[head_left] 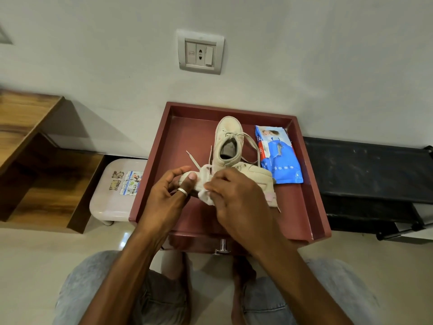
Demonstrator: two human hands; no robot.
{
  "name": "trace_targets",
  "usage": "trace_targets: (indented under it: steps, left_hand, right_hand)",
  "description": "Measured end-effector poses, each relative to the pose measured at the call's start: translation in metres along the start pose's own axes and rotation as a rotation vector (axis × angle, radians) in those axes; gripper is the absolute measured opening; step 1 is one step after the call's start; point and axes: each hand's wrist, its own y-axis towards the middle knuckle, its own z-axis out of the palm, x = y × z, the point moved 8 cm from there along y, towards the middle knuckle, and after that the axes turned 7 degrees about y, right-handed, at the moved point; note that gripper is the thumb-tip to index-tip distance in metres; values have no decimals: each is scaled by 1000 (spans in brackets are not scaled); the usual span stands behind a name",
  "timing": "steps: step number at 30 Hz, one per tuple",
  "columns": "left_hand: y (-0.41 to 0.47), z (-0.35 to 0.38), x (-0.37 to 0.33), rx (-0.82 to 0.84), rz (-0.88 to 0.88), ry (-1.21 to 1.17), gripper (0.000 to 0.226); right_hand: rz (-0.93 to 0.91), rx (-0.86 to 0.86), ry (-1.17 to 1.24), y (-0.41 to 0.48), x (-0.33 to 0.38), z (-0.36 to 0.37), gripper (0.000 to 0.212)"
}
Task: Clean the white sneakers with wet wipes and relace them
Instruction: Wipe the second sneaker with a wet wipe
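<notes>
Two off-white sneakers rest in a dark red tray [311, 184]. One sneaker [228, 137] stands upright at the back, toe toward the wall, its laces loose. The other sneaker [255, 177] lies across the front, held above the tray floor. My left hand [168, 195], wearing a ring, grips its toe end. My right hand [234, 198] presses a crumpled white wet wipe [205, 195] against the shoe's side. A blue wet-wipe pack [278, 158] lies at the tray's right, beside the sneakers.
The tray tops a small drawer unit with a metal knob [221, 248]. A pale plastic stool [117, 191] stands to the left, wooden shelving [35, 160] further left, a black bench [367, 177] on the right. A wall socket [200, 52] is above. My knees are below.
</notes>
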Motion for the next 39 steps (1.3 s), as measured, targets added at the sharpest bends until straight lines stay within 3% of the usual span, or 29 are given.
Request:
trace_targets:
  steps: [5, 10, 14, 18, 24, 27, 31, 34, 39]
  left_hand:
    - [2, -2, 1, -4, -13, 5, 29]
    - [2, -1, 1, -20, -28, -15, 22]
    - [2, 0, 2, -31, -12, 10, 25]
    - [1, 2, -1, -23, 13, 46, 24]
    - [3, 0, -1, -22, -22, 20, 23]
    - [4, 1, 2, -19, -30, 51, 23]
    - [1, 6, 0, -53, 31, 175, 44]
    - [0, 8, 1, -59, 21, 183, 46]
    - [5, 5, 6, -74, -34, 160, 55]
  right_hand:
    - [-20, 71, -19, 2, -5, 0, 15]
    - [191, 90, 36, -1, -46, -26, 12]
    - [71, 24, 13, 3, -14, -12, 12]
    - [-37, 113, 45, 1, 10, 8, 10]
    - [192, 89, 52, -2, -52, -27, 14]
    - [184, 53, 41, -1, -51, -25, 13]
    - [55, 10, 100, 4, -10, -1, 13]
    - [-18, 64, 82, 3, 6, 11, 13]
    - [194, 149, 3, 0, -48, -18, 19]
